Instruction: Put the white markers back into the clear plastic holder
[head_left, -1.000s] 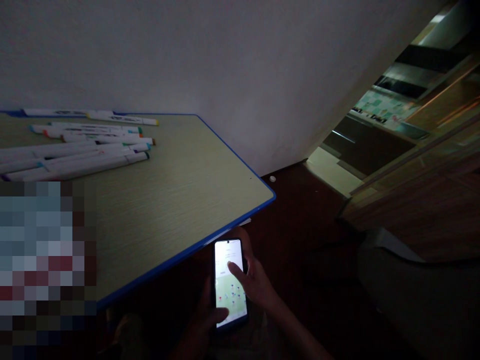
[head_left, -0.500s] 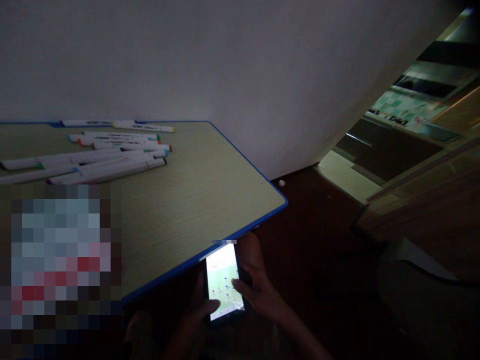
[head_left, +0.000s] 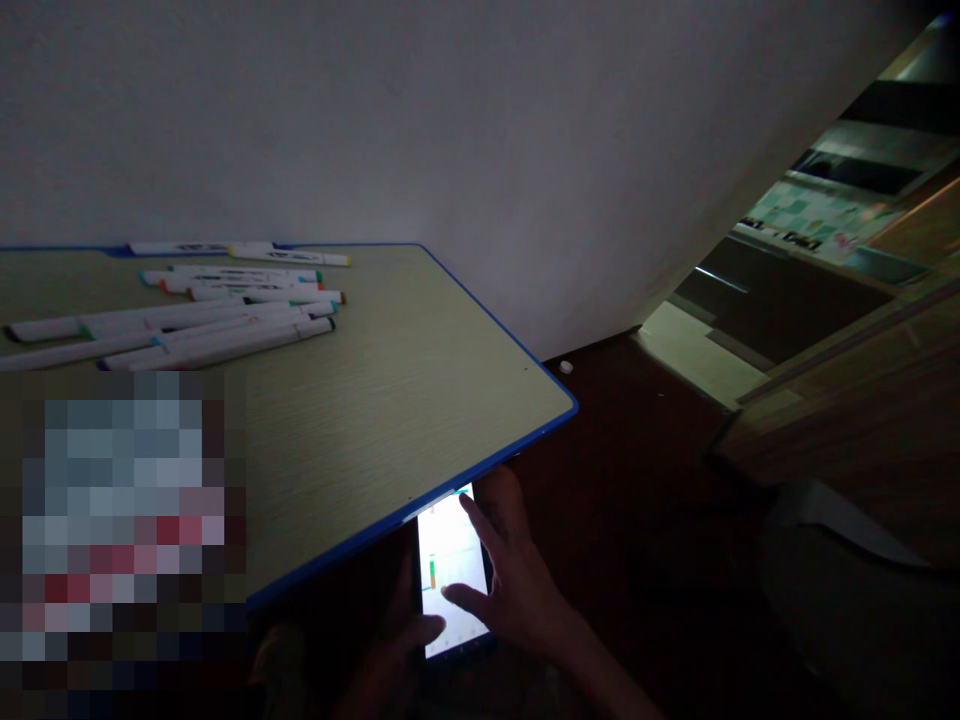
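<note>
A lit smartphone (head_left: 457, 540) is held below the table's front edge, its top partly hidden by that edge. My left hand (head_left: 401, 640) grips the phone from the lower left, with the thumb lying over the screen's bottom corner; its other fingers are lost in shadow. From the right side, my right hand (head_left: 517, 580) reaches over the screen. Its thumb and index finger are spread apart, the index tip near the top of the screen and the thumb over the middle. A mostly white page with a small green and orange bar shows on the display.
Several white markers (head_left: 225, 320) with coloured ends lie on the blue-edged wooden table (head_left: 420, 370). A pale wall (head_left: 375, 120) stands behind it. A small white object (head_left: 566, 367) lies on the dark floor. At right are a doorway onto a kitchen counter and a wooden panel (head_left: 847, 430).
The phone's screen has switched from a green picture with small figures to a mostly white page. My right index finger has come onto the screen's upper part, and the right thumb has shifted left and down.
</note>
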